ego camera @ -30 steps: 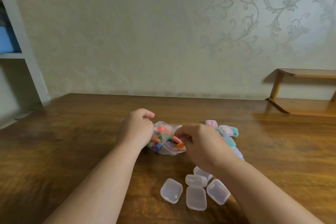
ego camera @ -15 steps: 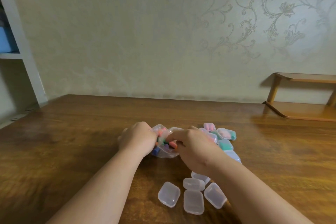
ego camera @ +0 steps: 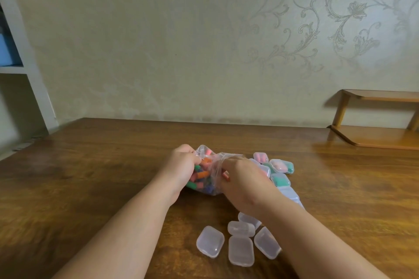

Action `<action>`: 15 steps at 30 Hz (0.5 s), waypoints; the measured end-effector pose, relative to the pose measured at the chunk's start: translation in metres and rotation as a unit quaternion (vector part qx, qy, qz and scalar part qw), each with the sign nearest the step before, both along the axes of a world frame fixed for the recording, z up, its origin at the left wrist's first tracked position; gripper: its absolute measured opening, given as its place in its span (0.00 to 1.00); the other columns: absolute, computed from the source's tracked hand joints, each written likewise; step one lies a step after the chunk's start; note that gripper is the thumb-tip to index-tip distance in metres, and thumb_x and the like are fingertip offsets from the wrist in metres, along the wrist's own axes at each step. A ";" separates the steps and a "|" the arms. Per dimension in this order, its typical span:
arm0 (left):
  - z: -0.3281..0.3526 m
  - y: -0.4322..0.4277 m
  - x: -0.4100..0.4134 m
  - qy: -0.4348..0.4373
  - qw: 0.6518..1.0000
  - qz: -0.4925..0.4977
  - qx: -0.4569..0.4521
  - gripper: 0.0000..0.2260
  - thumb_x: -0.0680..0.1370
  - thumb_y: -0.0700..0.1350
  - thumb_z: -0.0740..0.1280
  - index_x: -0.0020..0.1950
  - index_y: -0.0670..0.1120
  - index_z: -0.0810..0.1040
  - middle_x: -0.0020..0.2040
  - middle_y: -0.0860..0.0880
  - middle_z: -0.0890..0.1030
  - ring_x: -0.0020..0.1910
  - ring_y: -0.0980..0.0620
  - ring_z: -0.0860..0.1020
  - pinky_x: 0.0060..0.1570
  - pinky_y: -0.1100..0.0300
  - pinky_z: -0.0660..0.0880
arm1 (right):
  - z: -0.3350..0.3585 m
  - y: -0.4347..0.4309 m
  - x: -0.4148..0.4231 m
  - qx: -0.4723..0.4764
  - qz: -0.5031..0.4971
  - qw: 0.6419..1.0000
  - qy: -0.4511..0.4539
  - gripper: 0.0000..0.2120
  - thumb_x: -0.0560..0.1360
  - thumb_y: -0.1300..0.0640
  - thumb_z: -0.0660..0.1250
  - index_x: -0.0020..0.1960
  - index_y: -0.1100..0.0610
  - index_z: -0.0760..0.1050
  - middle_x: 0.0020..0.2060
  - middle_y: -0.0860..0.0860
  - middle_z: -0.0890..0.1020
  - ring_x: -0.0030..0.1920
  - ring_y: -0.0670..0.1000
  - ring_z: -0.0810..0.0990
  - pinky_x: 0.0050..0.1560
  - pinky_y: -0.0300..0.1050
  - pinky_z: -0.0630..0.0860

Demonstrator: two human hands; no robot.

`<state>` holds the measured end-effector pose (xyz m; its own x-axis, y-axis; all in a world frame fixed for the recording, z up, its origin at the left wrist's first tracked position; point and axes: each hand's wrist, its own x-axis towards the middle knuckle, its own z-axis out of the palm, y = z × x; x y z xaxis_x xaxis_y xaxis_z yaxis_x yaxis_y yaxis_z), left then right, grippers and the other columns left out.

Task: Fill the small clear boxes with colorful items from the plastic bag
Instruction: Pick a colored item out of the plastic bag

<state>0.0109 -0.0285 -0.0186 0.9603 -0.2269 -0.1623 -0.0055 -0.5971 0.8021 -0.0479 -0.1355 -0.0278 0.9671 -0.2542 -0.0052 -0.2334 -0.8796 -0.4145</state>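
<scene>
Two-handed grip on a clear plastic bag of colorful items, centre frame on a wooden table. Held from both sides: left hand curled round its left edge, right hand pinching its right side. Lower centre, empty clear boxes; just right of the hands, filled boxes.

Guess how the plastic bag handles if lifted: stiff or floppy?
Likely floppy: the plastic bag is thin film, creased where the left hand and right hand pinch it. Probably light; the loose colorful items inside may shift.
</scene>
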 end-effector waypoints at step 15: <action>-0.010 0.000 0.005 -0.004 0.999 0.029 -0.036 0.09 0.82 0.41 0.63 0.62 0.44 0.74 0.49 0.46 0.75 0.40 0.51 0.76 0.27 0.65 0.76 | 0.001 -0.006 0.005 0.037 -0.060 0.991 0.116 0.26 0.78 0.49 0.68 0.72 0.52 0.64 0.52 0.50 0.72 0.49 0.48 0.75 0.47 0.39 0.74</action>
<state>0.0161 -0.0284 -0.0282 0.9732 -0.1824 -0.1398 0.0204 -0.5374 0.8431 -0.0431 -0.1419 -0.0268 0.9004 -0.3579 -0.2473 -0.4313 -0.8087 -0.4000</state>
